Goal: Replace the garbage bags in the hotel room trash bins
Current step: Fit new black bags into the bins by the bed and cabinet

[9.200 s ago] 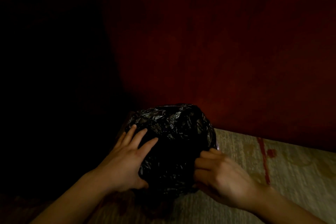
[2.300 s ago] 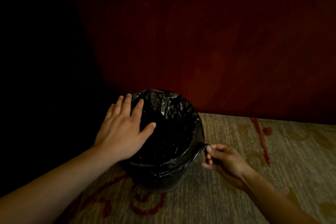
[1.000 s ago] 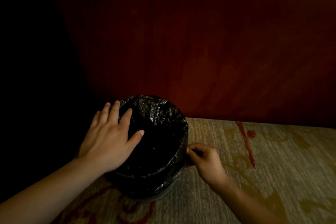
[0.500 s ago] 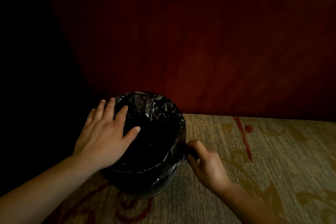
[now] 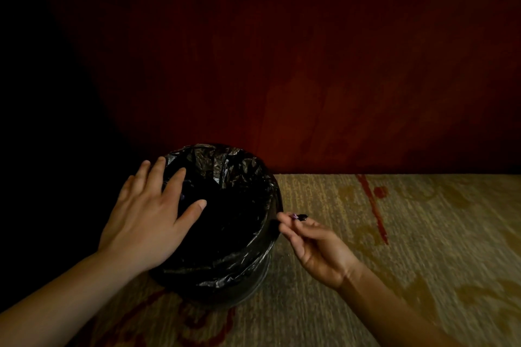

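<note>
A round trash bin [image 5: 242, 294] stands on the carpet against a dark red wall. A black garbage bag [image 5: 234, 175] lines it, its edge folded over the rim. My left hand [image 5: 149, 222] lies flat on the bin's left rim, fingers straight and spread over the bag. My right hand [image 5: 315, 245] is at the bin's right side, palm up, and pinches a small gathered tail of the bag's edge between fingertips and thumb. The inside of the bin is too dark to see.
The dark red wood wall [image 5: 310, 65] rises right behind the bin. Beige carpet with red markings [image 5: 394, 234] spreads to the right and front. The area left of the bin is in deep shadow.
My right hand has turned palm up and drawn the bag's tail slightly out from the bin's right side. My left hand stays flat on the rim.
</note>
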